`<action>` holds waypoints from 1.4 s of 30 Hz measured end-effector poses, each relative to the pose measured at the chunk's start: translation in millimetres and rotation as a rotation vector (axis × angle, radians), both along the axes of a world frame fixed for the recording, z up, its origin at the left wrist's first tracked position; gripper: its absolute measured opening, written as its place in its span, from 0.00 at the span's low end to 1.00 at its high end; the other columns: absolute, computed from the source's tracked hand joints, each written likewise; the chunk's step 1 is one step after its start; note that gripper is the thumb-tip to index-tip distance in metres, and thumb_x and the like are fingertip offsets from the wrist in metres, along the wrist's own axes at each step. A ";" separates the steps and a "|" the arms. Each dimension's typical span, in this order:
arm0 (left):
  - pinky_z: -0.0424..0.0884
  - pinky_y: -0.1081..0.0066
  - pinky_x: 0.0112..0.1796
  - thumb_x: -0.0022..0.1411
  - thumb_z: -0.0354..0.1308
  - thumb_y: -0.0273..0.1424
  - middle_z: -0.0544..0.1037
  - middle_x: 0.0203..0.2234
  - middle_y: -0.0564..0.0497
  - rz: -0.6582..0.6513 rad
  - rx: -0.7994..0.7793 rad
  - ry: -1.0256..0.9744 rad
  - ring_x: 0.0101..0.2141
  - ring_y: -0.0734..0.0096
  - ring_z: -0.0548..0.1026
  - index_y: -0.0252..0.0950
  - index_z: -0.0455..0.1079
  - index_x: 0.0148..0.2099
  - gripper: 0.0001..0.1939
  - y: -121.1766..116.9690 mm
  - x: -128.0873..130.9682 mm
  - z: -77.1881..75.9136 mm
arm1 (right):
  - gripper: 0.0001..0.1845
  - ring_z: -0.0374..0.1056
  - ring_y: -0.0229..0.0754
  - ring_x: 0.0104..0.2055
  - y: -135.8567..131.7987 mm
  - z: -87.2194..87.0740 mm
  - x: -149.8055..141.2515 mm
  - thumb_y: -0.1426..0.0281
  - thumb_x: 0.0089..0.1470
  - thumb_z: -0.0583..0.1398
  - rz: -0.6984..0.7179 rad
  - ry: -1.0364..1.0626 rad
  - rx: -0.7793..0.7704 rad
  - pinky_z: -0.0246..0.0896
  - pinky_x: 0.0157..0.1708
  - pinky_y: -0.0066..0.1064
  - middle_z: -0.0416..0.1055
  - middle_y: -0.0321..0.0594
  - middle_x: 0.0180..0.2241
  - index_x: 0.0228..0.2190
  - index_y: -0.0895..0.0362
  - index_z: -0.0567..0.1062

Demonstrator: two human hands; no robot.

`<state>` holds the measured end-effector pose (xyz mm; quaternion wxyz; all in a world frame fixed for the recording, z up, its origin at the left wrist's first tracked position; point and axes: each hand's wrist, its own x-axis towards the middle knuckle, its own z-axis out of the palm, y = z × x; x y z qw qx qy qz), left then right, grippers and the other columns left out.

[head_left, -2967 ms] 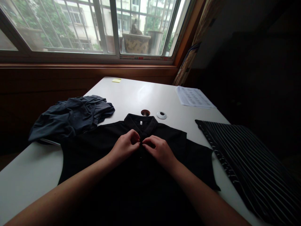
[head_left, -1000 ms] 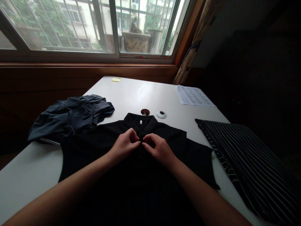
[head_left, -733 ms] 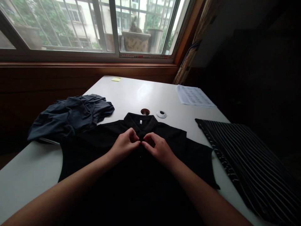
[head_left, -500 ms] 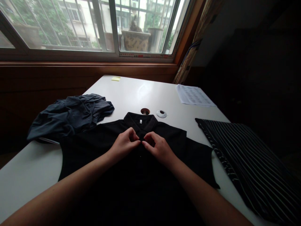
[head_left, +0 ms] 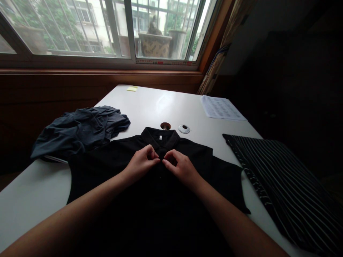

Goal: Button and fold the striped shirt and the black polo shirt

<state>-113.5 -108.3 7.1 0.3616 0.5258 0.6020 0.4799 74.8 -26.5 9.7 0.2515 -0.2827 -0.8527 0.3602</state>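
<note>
A black polo shirt (head_left: 187, 203) lies spread front side up on the white table, its collar (head_left: 171, 141) pointing away from me. Just below the collar, my left hand (head_left: 143, 160) pinches the front placket between thumb and forefinger. Close beside it, my right hand (head_left: 180, 165) pinches the same placket from the other side, the fingertips of both hands almost touching. Whatever small part of the placket sits between the fingertips is too dark to make out. A small white label shows inside the collar, and one tiny pale dot shows on the placket below my hands.
A crumpled dark blue-grey garment (head_left: 83, 132) lies on the left. On the right is a black striped cloth (head_left: 281, 178). Printed papers (head_left: 222, 107), a yellow sticky note (head_left: 132, 89), a cable hole (head_left: 165, 126) and a round grey cover (head_left: 184, 129) are on the table (head_left: 150, 103) towards the window.
My right hand's fingertips have shifted very slightly at the placket. Otherwise both hands and the shirt stay in the same place.
</note>
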 end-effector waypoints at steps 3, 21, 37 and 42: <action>0.67 0.71 0.34 0.55 0.65 0.33 0.77 0.30 0.52 -0.003 -0.005 -0.007 0.32 0.69 0.73 0.39 0.60 0.29 0.15 0.1 0.3 0.9 | 0.01 0.70 0.40 0.34 -0.1 2.2 -0.5 0.70 0.58 0.63 0.007 -0.010 0.002 0.64 0.35 0.30 0.73 0.35 0.31 0.34 0.54 0.74; 0.66 0.71 0.33 0.55 0.65 0.32 0.78 0.31 0.52 -0.022 -0.021 -0.060 0.33 0.69 0.73 0.39 0.54 0.29 0.18 0.7 1.0 -1.8 | 0.04 0.69 0.39 0.35 3.9 -3.1 0.9 0.75 0.57 0.61 0.009 -0.011 0.036 0.61 0.37 0.30 0.72 0.35 0.32 0.34 0.54 0.74; 0.66 0.70 0.33 0.57 0.64 0.34 0.78 0.31 0.52 0.003 -0.003 0.066 0.32 0.69 0.73 0.38 0.60 0.30 0.14 -0.8 1.5 0.9 | 0.02 0.69 0.40 0.35 1.0 2.5 1.1 0.72 0.60 0.60 0.025 -0.020 0.059 0.62 0.37 0.31 0.72 0.36 0.32 0.35 0.55 0.74; 0.67 0.71 0.33 0.57 0.64 0.34 0.77 0.31 0.52 -0.004 0.004 0.073 0.32 0.69 0.73 0.38 0.61 0.30 0.13 -1.3 1.1 1.0 | 0.01 0.69 0.40 0.36 1.8 2.0 2.3 0.71 0.60 0.60 0.051 -0.017 0.068 0.62 0.38 0.32 0.72 0.36 0.33 0.35 0.54 0.74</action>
